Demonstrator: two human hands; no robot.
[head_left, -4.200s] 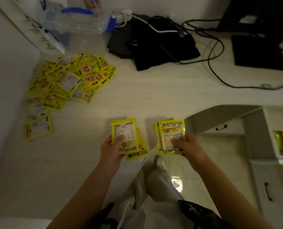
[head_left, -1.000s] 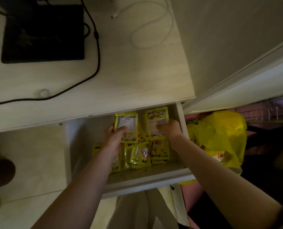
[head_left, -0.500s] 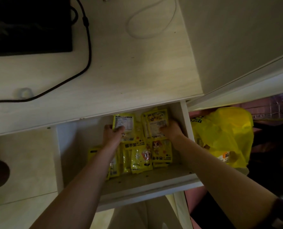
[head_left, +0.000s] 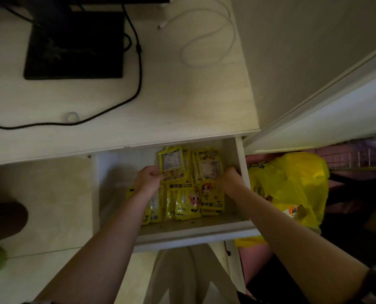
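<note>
An open white drawer [head_left: 195,234] under the desk holds several yellow snack packets [head_left: 189,202] in a row at its front. My left hand [head_left: 148,179] grips a small stack of yellow packets [head_left: 173,164] by its lower left edge, deep inside the drawer. My right hand [head_left: 231,179] grips a second stack of yellow packets [head_left: 210,164] by its lower right edge, close to the drawer's right wall. Both stacks lie side by side behind the front row.
The pale wooden desk [head_left: 171,102] carries a black monitor base [head_left: 75,47], a black cable [head_left: 108,110] and a white cable [head_left: 206,38]. A yellow plastic bag [head_left: 292,189] sits right of the drawer. A white wall panel rises at upper right.
I turned from the pile of packets on the left of the desk to the drawer. Both hands pushed their stacks farther back into the drawer over the last second.
</note>
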